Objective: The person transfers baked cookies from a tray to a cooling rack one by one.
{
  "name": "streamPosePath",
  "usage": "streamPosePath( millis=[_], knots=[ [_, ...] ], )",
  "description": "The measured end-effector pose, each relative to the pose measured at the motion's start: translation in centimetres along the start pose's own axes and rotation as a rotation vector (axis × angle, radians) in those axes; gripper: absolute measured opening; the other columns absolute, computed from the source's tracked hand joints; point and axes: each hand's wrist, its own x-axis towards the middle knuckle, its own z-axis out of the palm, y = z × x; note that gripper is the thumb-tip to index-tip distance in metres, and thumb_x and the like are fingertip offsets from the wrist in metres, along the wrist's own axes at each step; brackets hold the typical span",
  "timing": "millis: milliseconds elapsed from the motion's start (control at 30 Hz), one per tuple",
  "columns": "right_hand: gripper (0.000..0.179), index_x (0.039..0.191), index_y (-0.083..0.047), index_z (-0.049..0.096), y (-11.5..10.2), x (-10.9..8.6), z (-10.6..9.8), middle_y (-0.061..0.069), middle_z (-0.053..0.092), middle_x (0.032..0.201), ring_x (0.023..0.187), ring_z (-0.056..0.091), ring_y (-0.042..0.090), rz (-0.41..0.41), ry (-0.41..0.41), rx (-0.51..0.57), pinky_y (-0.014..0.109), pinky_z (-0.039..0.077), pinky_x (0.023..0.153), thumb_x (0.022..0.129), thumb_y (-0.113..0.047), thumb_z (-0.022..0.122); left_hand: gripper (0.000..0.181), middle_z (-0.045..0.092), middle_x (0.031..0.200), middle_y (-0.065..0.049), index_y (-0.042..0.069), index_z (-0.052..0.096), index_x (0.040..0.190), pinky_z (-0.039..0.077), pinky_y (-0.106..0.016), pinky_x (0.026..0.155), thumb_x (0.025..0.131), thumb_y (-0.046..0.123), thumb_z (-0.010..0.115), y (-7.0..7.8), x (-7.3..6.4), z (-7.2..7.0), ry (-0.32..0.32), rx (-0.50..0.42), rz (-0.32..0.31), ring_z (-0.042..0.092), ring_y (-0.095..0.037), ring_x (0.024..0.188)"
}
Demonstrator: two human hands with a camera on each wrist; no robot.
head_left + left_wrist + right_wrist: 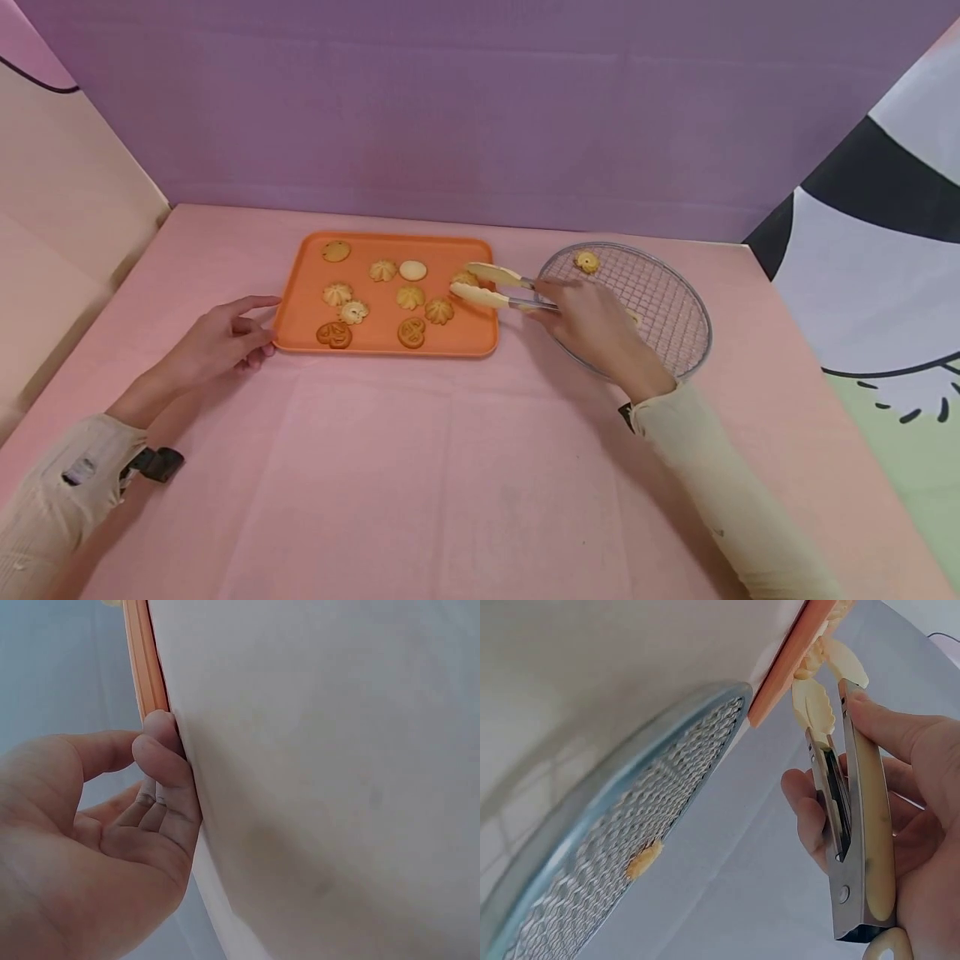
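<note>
An orange tray (386, 350) carries several cookies of different shapes, among them pretzel-shaped ones (411, 332) and flower-shaped ones (382, 270). At its left edge my left hand (225, 337) touches the rim with thumb and index fingertips, the other fingers loosely bent. My right hand (596, 325) grips metal tongs (874, 825) with cream tips. Those tips reach over the tray's right side, one on each side of a cookie (465, 277) they partly cover; whether they press it cannot be seen. Beneath the right hand lies a round wire rack (675, 325).
On the rack sit a swirl cookie (587, 262) near the far rim and another cookie (634, 318), mostly hidden by the right hand. A pink cloth covers the table (450, 467). Behind rises a purple wall (450, 117), with printed panels at both sides.
</note>
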Motion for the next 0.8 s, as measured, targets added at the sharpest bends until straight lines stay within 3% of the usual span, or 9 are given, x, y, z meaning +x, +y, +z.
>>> streamPosePath(
  millis=[500, 800],
  knots=[
    [0.039, 0.121, -0.006, 0.071, 0.7, -1.8, -0.9, 0.013, 0.071, 0.116, 0.091, 0.071, 0.032, -0.015, 0.055, -0.048, 0.046, 0.056, 0.070, 0.089, -0.029, 0.076, 0.058, 0.066, 0.086, -0.013, -0.001, 0.029, 0.153, 0.048, -0.025, 0.054, 0.101, 0.005, 0.054, 0.0, 0.0, 0.1, -0.005, 0.019, 0.005, 0.058, -0.019, 0.065],
    [0.040, 0.120, -0.004, 0.071, 1.0, -2.8, -1.4, 0.017, 0.070, 0.116, 0.090, 0.072, 0.035, -0.040, 0.093, -0.078, 0.048, 0.056, 0.068, 0.088, -0.028, 0.077, 0.059, 0.067, 0.086, -0.014, 0.000, 0.028, 0.154, 0.047, -0.026, 0.054, 0.101, 0.006, 0.054, 0.0, 0.0, 0.0, -0.013, -0.006, -0.003, 0.058, -0.019, 0.064]
  ],
)
